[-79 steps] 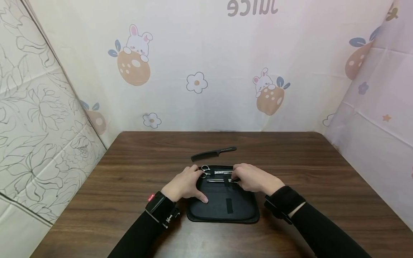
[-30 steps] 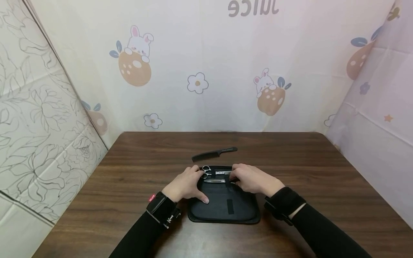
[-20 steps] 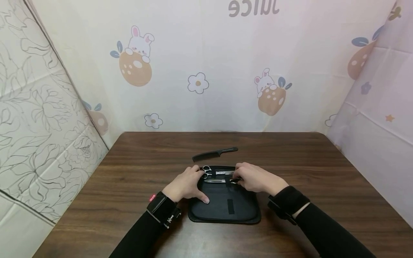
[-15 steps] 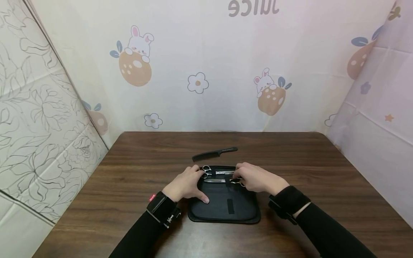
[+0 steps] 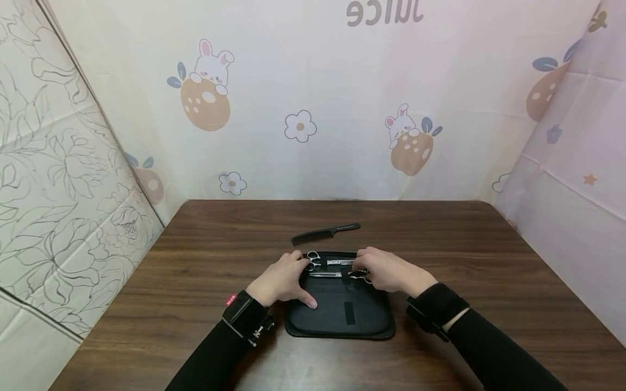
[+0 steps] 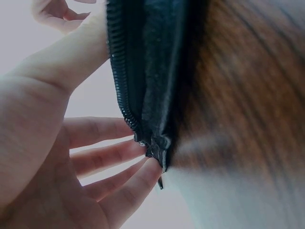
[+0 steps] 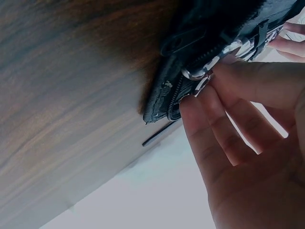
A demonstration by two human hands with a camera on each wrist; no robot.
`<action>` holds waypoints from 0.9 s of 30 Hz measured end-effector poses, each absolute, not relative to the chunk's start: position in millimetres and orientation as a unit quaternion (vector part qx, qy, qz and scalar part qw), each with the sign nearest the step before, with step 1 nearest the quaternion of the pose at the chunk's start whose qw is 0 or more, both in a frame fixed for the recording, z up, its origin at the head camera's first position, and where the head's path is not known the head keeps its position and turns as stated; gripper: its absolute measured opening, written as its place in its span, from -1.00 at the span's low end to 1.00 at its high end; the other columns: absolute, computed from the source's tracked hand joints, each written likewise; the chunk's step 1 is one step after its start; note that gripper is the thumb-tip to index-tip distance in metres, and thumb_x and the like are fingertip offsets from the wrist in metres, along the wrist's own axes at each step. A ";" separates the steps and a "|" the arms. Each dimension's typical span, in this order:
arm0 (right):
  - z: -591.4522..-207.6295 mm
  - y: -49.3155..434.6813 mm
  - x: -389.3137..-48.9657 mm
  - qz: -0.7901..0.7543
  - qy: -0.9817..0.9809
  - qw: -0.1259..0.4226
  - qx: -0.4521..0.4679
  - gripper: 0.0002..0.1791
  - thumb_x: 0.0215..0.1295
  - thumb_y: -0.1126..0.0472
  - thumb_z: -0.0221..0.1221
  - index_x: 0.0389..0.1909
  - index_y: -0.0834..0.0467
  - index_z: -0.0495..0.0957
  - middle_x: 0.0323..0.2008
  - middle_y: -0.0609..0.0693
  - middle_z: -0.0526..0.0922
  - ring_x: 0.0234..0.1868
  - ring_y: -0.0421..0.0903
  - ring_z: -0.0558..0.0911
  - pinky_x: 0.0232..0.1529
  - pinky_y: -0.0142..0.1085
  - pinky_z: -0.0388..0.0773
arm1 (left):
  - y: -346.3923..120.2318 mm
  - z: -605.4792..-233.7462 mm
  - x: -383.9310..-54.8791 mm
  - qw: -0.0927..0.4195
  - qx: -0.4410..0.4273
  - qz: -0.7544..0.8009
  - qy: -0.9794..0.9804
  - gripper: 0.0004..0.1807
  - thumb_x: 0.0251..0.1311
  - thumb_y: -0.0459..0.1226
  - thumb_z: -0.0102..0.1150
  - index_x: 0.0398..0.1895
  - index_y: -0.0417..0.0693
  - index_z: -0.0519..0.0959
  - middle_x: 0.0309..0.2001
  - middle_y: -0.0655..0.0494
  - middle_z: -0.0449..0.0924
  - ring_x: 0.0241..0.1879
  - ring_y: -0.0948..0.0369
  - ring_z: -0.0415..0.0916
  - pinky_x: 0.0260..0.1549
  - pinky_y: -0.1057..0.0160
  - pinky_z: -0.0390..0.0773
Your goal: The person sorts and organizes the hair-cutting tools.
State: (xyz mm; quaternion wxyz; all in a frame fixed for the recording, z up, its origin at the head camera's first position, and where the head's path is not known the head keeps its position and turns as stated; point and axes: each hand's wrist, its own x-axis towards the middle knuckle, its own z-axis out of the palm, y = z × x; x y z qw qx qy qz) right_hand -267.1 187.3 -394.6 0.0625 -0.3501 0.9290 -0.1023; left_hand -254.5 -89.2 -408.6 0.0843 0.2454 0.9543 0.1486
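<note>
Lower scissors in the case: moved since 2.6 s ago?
Yes, to the left: in the head view, the blade of the lower scissors reaches farther past the strap now than it did then.

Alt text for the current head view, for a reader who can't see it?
A person's right hand pinches the handle end of silver metal scissors in a flat black rounded-cornered case, while the left hand rests on the case's left side. A second silver pair lies just beyond, and a black comb lies past the case on the brown wood-grain table.
</note>
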 end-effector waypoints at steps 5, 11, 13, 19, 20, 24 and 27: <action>-395.8 187.4 -267.8 -0.105 0.928 0.061 -0.352 -0.63 0.25 0.58 0.20 -0.06 0.15 0.71 -0.18 -0.05 0.59 -0.10 -0.05 0.56 -0.12 -0.15 0.58 | -89.6 -408.7 -254.0 0.075 0.252 0.153 0.952 0.11 -0.22 0.19 0.64 0.38 -0.22 0.45 0.26 -0.06 0.40 0.20 -0.01 0.36 0.16 -0.02 0.49; -396.2 186.1 -268.0 -0.106 0.930 0.062 -0.348 -0.63 0.25 0.58 0.20 -0.06 0.14 0.72 -0.19 -0.07 0.58 -0.11 -0.07 0.55 -0.12 -0.15 0.58 | -89.2 -408.1 -253.2 0.074 0.253 0.155 0.952 0.11 -0.23 0.18 0.65 0.38 -0.24 0.45 0.25 -0.07 0.41 0.19 -0.01 0.37 0.15 -0.02 0.49; -396.0 185.0 -267.7 -0.103 0.931 0.062 -0.346 -0.63 0.25 0.58 0.20 -0.06 0.14 0.73 -0.19 -0.07 0.58 -0.11 -0.08 0.54 -0.11 -0.14 0.58 | -89.1 -408.3 -253.1 0.074 0.253 0.155 0.952 0.11 -0.23 0.18 0.65 0.38 -0.24 0.45 0.25 -0.07 0.41 0.19 -0.01 0.37 0.15 -0.02 0.49; -394.3 181.9 -265.6 -0.099 0.932 0.061 -0.343 -0.63 0.25 0.57 0.21 -0.05 0.13 0.73 -0.19 -0.07 0.59 -0.10 -0.08 0.55 -0.09 -0.14 0.58 | -88.8 -408.9 -253.5 0.071 0.254 0.154 0.952 0.12 -0.24 0.19 0.65 0.37 -0.24 0.45 0.25 -0.06 0.41 0.18 -0.01 0.37 0.15 -0.02 0.50; -394.1 181.6 -265.4 -0.099 0.933 0.062 -0.341 -0.62 0.25 0.57 0.21 -0.05 0.13 0.73 -0.18 -0.07 0.59 -0.09 -0.08 0.55 -0.08 -0.14 0.59 | -88.8 -409.1 -253.6 0.070 0.254 0.153 0.952 0.12 -0.24 0.19 0.65 0.37 -0.24 0.45 0.25 -0.06 0.41 0.18 -0.01 0.37 0.15 -0.02 0.50; -393.2 181.0 -265.2 -0.099 0.933 0.063 -0.341 -0.63 0.25 0.57 0.22 -0.05 0.13 0.73 -0.18 -0.07 0.59 -0.08 -0.08 0.56 -0.08 -0.14 0.59 | -89.0 -409.2 -253.5 0.069 0.254 0.151 0.953 0.12 -0.24 0.19 0.64 0.38 -0.23 0.45 0.25 -0.06 0.41 0.19 -0.01 0.37 0.14 -0.02 0.50; -392.7 180.9 -265.3 -0.098 0.932 0.062 -0.343 -0.64 0.25 0.56 0.22 -0.05 0.14 0.73 -0.18 -0.07 0.59 -0.08 -0.07 0.56 -0.08 -0.13 0.59 | -88.9 -409.4 -253.5 0.069 0.255 0.150 0.953 0.12 -0.23 0.19 0.64 0.38 -0.23 0.45 0.25 -0.06 0.41 0.19 -0.01 0.37 0.15 -0.01 0.50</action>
